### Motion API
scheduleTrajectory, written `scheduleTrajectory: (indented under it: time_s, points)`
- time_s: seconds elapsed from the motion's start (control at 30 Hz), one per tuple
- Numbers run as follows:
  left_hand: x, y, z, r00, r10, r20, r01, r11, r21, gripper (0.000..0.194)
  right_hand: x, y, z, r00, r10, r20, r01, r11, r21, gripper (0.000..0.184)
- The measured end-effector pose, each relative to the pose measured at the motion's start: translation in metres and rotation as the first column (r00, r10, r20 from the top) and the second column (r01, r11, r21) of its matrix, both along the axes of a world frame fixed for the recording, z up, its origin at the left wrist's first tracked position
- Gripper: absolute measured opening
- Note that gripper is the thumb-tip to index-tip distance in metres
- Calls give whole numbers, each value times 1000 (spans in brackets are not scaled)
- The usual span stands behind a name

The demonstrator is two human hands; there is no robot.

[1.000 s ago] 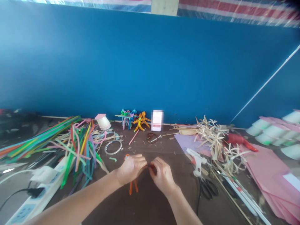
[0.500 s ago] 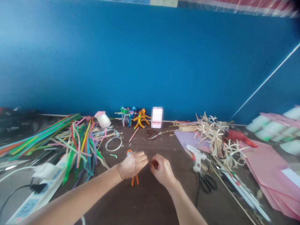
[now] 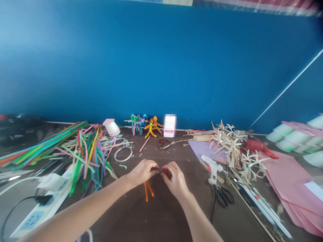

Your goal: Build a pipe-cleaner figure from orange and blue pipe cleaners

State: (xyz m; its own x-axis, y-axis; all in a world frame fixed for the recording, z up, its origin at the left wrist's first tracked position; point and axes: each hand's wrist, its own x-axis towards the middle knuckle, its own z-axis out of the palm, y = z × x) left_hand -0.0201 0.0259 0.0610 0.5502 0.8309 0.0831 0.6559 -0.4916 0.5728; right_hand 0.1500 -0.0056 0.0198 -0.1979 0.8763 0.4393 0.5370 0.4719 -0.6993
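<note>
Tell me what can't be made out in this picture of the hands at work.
Head view:
The small dark piece between the left hand and right hand: partly hidden by their fingers and too small to identify.
The upper ends of the orange pipe cleaners: hidden by the hands.
The white card: blurred, unreadable.
The pink paper stack: cut off by the right edge.

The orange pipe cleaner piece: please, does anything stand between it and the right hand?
Nothing visible stands between them. The right hand touches the orange pipe cleaner piece directly at its upper end, where the left hand also holds it.
</note>
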Motion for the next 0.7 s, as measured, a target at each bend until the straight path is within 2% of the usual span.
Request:
scheduleTrajectory:
  time_s: [0.17,0.53,0.6,0.7]
  points:
    - [3,-3,-5,999,-34,-21,35,999,42,13,0,0,-1,996,1,86,-4,999,33,8]
    - [2,-6,-17,982,-91,-166,123,974,192,12,1,5,-12,978,39,206,-43,999,16,13]
    - [1,-10,-16,988,-76,-131,105,969,226,12,3,6,-12,979,42,199,-44,999,4,12]
    - [-2,-12,-11,999,-17,36,4,948,320,19,5,8,-15,985,41,169,-36,999,-34,11]
